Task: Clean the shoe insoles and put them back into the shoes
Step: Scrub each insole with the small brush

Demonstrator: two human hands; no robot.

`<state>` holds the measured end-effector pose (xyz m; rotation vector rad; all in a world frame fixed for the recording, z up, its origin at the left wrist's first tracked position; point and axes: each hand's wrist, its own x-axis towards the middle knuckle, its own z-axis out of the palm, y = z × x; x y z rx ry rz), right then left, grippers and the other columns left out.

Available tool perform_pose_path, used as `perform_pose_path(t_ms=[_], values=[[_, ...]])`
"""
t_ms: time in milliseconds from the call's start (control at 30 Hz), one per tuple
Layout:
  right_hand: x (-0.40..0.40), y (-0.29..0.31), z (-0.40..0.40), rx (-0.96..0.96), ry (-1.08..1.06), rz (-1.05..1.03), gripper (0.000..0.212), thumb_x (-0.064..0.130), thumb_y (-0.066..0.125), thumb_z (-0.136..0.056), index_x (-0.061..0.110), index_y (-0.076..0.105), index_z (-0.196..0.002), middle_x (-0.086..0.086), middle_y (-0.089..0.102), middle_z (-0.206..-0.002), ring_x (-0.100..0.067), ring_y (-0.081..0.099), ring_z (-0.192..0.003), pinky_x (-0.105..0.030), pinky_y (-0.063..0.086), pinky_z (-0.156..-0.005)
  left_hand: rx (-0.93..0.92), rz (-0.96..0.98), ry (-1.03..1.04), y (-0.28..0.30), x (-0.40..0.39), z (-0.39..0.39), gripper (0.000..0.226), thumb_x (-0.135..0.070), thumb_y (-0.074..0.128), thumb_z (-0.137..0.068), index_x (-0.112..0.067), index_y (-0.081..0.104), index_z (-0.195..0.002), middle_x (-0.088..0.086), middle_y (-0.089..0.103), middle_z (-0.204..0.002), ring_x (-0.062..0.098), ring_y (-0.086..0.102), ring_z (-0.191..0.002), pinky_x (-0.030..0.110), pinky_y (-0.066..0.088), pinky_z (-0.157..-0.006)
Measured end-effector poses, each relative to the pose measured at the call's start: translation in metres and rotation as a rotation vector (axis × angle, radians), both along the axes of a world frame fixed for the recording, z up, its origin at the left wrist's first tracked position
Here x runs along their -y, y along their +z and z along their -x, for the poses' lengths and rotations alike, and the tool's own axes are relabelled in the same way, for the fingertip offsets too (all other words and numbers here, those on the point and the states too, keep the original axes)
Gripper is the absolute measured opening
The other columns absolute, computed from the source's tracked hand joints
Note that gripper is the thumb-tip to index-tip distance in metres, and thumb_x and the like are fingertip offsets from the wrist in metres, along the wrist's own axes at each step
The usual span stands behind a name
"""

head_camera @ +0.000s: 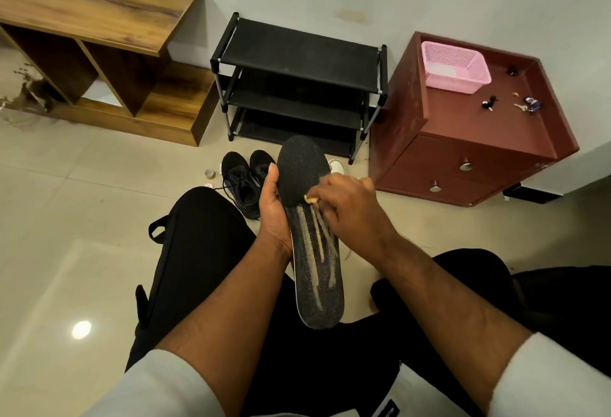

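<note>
Holding insole (pixel 309 218) in left grip (pixel 272 208), fingers curled around its edge; right grip (pixel 347 208) pinching small yellowish tool (pixel 310 199), scrubbing midway. Cleaning step; next, probably scrub toward heel. Shoes (pixel 246 178) just beyond left grip.

A home, likely an entryway. A black shoe rack (pixel 297 86) stands by the wall between a wooden shelf (pixel 99 36) and a red cabinet (pixel 463 138) with keys (pixel 525 106).
</note>
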<state>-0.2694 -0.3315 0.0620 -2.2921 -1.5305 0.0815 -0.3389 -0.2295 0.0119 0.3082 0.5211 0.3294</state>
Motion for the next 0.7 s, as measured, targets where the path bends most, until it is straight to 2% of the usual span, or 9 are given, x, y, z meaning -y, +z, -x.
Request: perform_pose_path(t_ms=[133, 267, 367, 500, 633, 700], values=[[0.012, -0.007, 0.002, -0.003, -0.033, -0.043, 0.035, 0.027, 0.035, -0.087, 0.021, 0.069, -0.097, 0.005, 0.06, -0.091, -0.013, 0.055, -0.088, -0.033, 0.028, -0.078, 0.004, -0.024, -0.032, 0.0, 0.003, -0.002, 0.068, -0.058, 0.036, -0.096, -0.002, 0.075, -0.101, 0.018, 0.071, -0.1, 0.027, 0.07, -0.089, 0.037, 0.057, -0.082], [-0.003, 0.003, -0.023, 0.031, -0.136, -0.059, 0.023, 0.016, 0.047, -0.092, 0.019, 0.069, -0.1, 0.003, 0.059, -0.093, -0.015, 0.054, -0.089, -0.036, 0.032, -0.081, 0.045, -0.012, -0.023, 0.001, 0.007, -0.001, 0.065, -0.058, 0.038, -0.095, -0.006, 0.075, -0.105, 0.017, 0.068, -0.108, 0.027, 0.067, -0.095, 0.041, 0.05, -0.089], [-0.012, 0.008, -0.032, 0.021, -0.152, -0.051, 0.021, 0.01, 0.053, -0.092, 0.019, 0.069, -0.102, 0.002, 0.06, -0.097, -0.017, 0.055, -0.092, -0.036, 0.029, -0.081, 0.045, -0.008, 0.013, 0.002, 0.005, 0.001, 0.063, -0.058, 0.039, -0.095, -0.006, 0.067, -0.116, 0.017, 0.068, -0.111, 0.028, 0.066, -0.097, 0.042, 0.052, -0.089], [0.001, -0.001, -0.015, 0.01, -0.082, -0.051, 0.019, 0.009, 0.055, -0.09, 0.019, 0.069, -0.1, 0.003, 0.059, -0.092, -0.016, 0.055, -0.089, -0.033, 0.026, -0.078, 0.011, 0.009, 0.059, 0.002, 0.0, 0.003, 0.068, -0.057, 0.041, -0.093, -0.004, 0.055, -0.132, 0.018, 0.064, -0.116, 0.03, 0.063, -0.102, 0.043, 0.051, -0.093], [0.021, -0.014, -0.002, 0.001, -0.035, -0.053, 0.024, 0.019, 0.047, -0.09, 0.021, 0.069, -0.099, 0.007, 0.058, -0.092, -0.01, 0.053, -0.09, -0.026, 0.017, -0.075, -0.018, 0.009, 0.036, 0.004, -0.001, 0.004, 0.066, -0.059, 0.036, -0.096, -0.003, 0.061, -0.122, 0.02, 0.069, -0.107, 0.031, 0.069, -0.092, 0.041, 0.058, -0.081], [0.02, -0.012, -0.008, 0.019, -0.047, -0.07, 0.02, 0.016, 0.052, -0.09, 0.02, 0.069, -0.1, 0.006, 0.06, -0.093, -0.011, 0.053, -0.089, -0.026, 0.017, -0.075, -0.035, -0.003, 0.017, 0.005, 0.0, 0.003, 0.063, -0.057, 0.036, -0.097, -0.004, 0.063, -0.117, 0.018, 0.071, -0.102, 0.029, 0.07, -0.087, 0.039, 0.059, -0.076]])
